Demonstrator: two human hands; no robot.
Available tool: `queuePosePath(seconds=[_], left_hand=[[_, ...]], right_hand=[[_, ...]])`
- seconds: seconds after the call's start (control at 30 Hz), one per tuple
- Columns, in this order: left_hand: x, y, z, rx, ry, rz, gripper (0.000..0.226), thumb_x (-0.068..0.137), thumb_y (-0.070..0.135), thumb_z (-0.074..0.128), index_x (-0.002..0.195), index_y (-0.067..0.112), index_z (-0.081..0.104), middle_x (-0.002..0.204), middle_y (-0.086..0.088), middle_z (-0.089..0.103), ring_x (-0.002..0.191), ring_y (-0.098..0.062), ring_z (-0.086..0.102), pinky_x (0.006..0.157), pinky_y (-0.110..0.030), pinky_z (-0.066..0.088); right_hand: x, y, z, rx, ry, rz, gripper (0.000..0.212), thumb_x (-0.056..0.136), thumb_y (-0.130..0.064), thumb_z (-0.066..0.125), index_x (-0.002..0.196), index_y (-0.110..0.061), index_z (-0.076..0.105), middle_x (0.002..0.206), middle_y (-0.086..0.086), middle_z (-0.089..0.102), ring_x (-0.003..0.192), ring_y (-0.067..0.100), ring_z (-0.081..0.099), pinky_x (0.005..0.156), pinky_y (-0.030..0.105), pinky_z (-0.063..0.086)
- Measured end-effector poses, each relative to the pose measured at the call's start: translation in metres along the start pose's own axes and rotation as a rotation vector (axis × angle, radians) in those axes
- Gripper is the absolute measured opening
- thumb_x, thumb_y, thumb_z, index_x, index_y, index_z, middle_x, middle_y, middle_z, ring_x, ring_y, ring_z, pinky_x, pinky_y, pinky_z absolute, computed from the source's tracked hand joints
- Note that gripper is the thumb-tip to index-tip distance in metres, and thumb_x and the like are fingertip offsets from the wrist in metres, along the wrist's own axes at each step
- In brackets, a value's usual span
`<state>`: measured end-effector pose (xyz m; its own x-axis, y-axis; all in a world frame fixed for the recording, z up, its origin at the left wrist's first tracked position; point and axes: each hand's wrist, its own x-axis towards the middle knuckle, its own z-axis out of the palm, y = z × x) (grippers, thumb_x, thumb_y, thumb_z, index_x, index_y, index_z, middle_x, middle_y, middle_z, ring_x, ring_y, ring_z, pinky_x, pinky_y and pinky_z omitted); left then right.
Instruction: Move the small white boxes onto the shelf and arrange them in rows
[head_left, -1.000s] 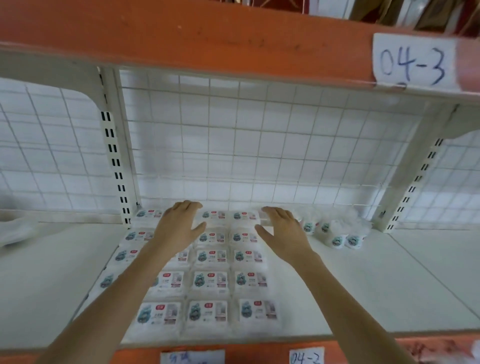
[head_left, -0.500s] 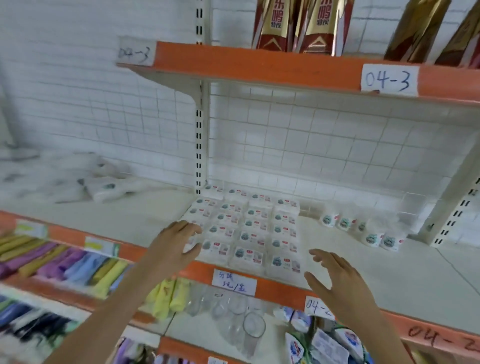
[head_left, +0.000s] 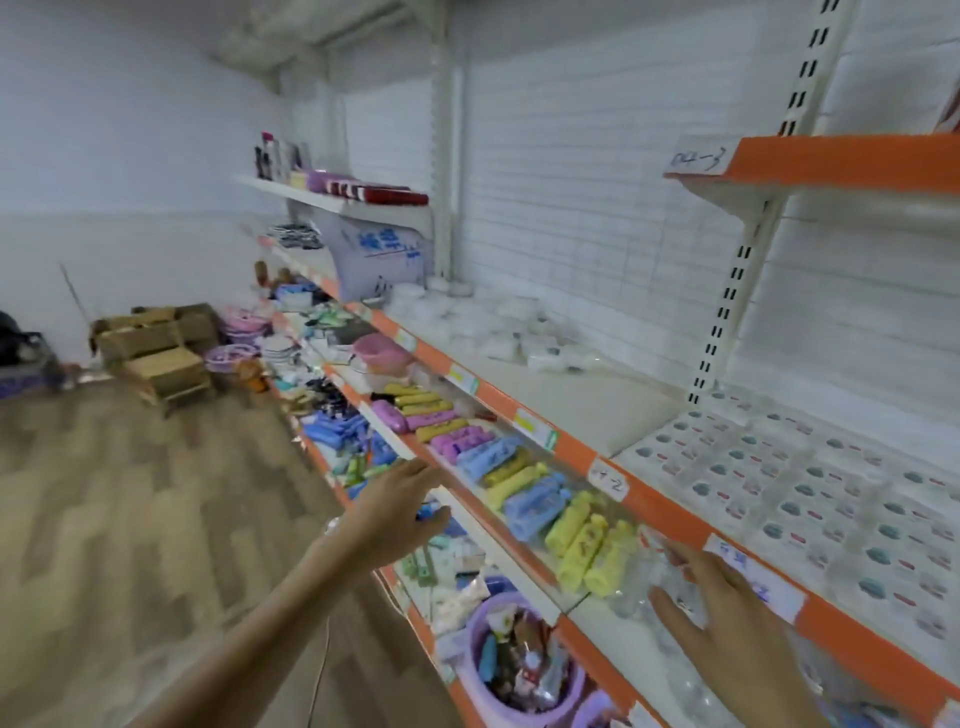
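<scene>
Several small white boxes (head_left: 810, 483) lie flat in tidy rows on the white shelf (head_left: 587, 400) with the orange front edge, at the right. More loose white packets (head_left: 524, 338) lie in a heap farther left on the same shelf. My left hand (head_left: 400, 509) hangs in the air with fingers spread, in front of the lower shelves, and holds nothing. Low at the right, my right hand (head_left: 727, 613) is spread flat and empty, just below the shelf's orange edge. Both hands are away from the boxes.
Lower shelves hold coloured rolls (head_left: 519, 478) in yellow, blue and purple, and a purple tub (head_left: 519, 670) of small goods. Cardboard cartons (head_left: 156, 343) stand on the wood floor at the far left. An orange upper shelf (head_left: 841, 161) juts out at the top right.
The view has swung left and back from the rows of boxes. Both hands have drawn off the boxes and now hang empty in front of the lower shelves.
</scene>
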<state>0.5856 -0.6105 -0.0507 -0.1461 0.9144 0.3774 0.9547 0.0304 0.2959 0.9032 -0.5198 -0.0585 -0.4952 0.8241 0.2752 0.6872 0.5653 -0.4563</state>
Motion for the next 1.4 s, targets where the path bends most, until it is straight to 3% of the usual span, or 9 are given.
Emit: queuePosePath(seconds=[0.33, 0.5, 0.63, 0.77, 0.9, 1.0, 1.17, 1.27, 1.4], left_hand=[[-0.026, -0.11, -0.056, 0.092, 0.129, -0.246, 0.034, 0.089, 0.033, 0.055, 0.122, 0.025, 0.054, 0.121, 0.006, 0.054, 0.113, -0.012, 0.049, 0.089, -0.024, 0.038], [-0.008, -0.194, -0.079, 0.108, 0.164, -0.294, 0.031, 0.087, 0.034, 0.056, 0.115, 0.022, 0.059, 0.116, 0.003, 0.056, 0.106, -0.017, 0.055, 0.085, -0.028, 0.043], [0.028, -0.258, -0.094, 0.133, 0.136, -0.304, 0.034, 0.088, 0.035, 0.055, 0.119, 0.022, 0.056, 0.12, 0.005, 0.054, 0.109, -0.014, 0.052, 0.088, -0.026, 0.041], [0.075, -0.311, -0.1, 0.122, 0.128, -0.25, 0.035, 0.088, 0.032, 0.056, 0.122, 0.022, 0.055, 0.126, 0.004, 0.053, 0.117, -0.013, 0.047, 0.095, -0.026, 0.038], [0.126, -0.351, -0.096, 0.069, 0.116, -0.201, 0.034, 0.088, 0.029, 0.057, 0.121, 0.02, 0.056, 0.122, 0.001, 0.056, 0.111, -0.016, 0.05, 0.082, -0.022, 0.035], [0.166, -0.375, -0.089, 0.013, 0.105, -0.152, 0.032, 0.088, 0.027, 0.058, 0.119, 0.019, 0.057, 0.12, 0.001, 0.056, 0.108, -0.015, 0.052, 0.083, -0.023, 0.039], [0.247, -0.408, -0.07, -0.005, 0.114, -0.077, 0.032, 0.089, 0.026, 0.057, 0.12, 0.018, 0.057, 0.122, 0.002, 0.056, 0.113, -0.016, 0.049, 0.093, -0.028, 0.04], [0.302, -0.43, -0.059, 0.007, 0.12, -0.011, 0.031, 0.089, 0.027, 0.057, 0.118, 0.019, 0.058, 0.119, 0.004, 0.056, 0.111, -0.014, 0.051, 0.09, -0.026, 0.04], [0.378, -0.454, -0.044, -0.017, 0.095, 0.012, 0.031, 0.089, 0.03, 0.054, 0.118, 0.02, 0.057, 0.117, 0.005, 0.056, 0.108, -0.013, 0.051, 0.086, -0.025, 0.039]], right_hand=[[0.096, -0.111, 0.065, 0.067, -0.058, -0.229, 0.044, 0.089, -0.041, 0.053, 0.131, -0.031, 0.044, 0.131, -0.013, 0.05, 0.117, 0.008, 0.047, 0.088, 0.023, 0.039], [0.166, -0.163, 0.103, 0.111, -0.079, -0.229, 0.045, 0.088, -0.036, 0.055, 0.131, -0.028, 0.045, 0.13, -0.007, 0.051, 0.117, 0.012, 0.049, 0.096, 0.03, 0.042], [0.226, -0.196, 0.131, 0.092, -0.038, -0.226, 0.047, 0.084, -0.046, 0.054, 0.127, -0.028, 0.049, 0.122, -0.007, 0.055, 0.111, 0.014, 0.052, 0.086, 0.024, 0.038], [0.28, -0.219, 0.152, 0.045, 0.007, -0.196, 0.044, 0.088, -0.035, 0.057, 0.13, -0.024, 0.047, 0.126, -0.007, 0.052, 0.114, 0.012, 0.049, 0.087, 0.022, 0.036], [0.325, -0.227, 0.166, 0.027, 0.058, -0.173, 0.043, 0.088, -0.035, 0.058, 0.128, -0.024, 0.049, 0.124, -0.008, 0.053, 0.113, 0.01, 0.049, 0.084, 0.022, 0.036], [0.358, -0.228, 0.173, 0.017, 0.082, -0.153, 0.04, 0.088, -0.034, 0.057, 0.127, -0.027, 0.048, 0.122, -0.011, 0.052, 0.112, 0.007, 0.048, 0.081, 0.02, 0.033], [0.431, -0.218, 0.184, 0.009, 0.15, -0.153, 0.039, 0.087, -0.032, 0.06, 0.124, -0.026, 0.051, 0.115, -0.012, 0.054, 0.108, 0.008, 0.051, 0.081, 0.024, 0.037], [0.486, -0.207, 0.19, -0.009, 0.196, -0.155, 0.039, 0.086, -0.031, 0.061, 0.123, -0.024, 0.052, 0.117, -0.009, 0.056, 0.109, 0.012, 0.051, 0.087, 0.03, 0.042], [0.564, -0.188, 0.198, 0.01, 0.218, -0.126, 0.039, 0.086, -0.034, 0.06, 0.123, -0.025, 0.052, 0.115, -0.011, 0.055, 0.108, 0.009, 0.051, 0.085, 0.026, 0.04]])
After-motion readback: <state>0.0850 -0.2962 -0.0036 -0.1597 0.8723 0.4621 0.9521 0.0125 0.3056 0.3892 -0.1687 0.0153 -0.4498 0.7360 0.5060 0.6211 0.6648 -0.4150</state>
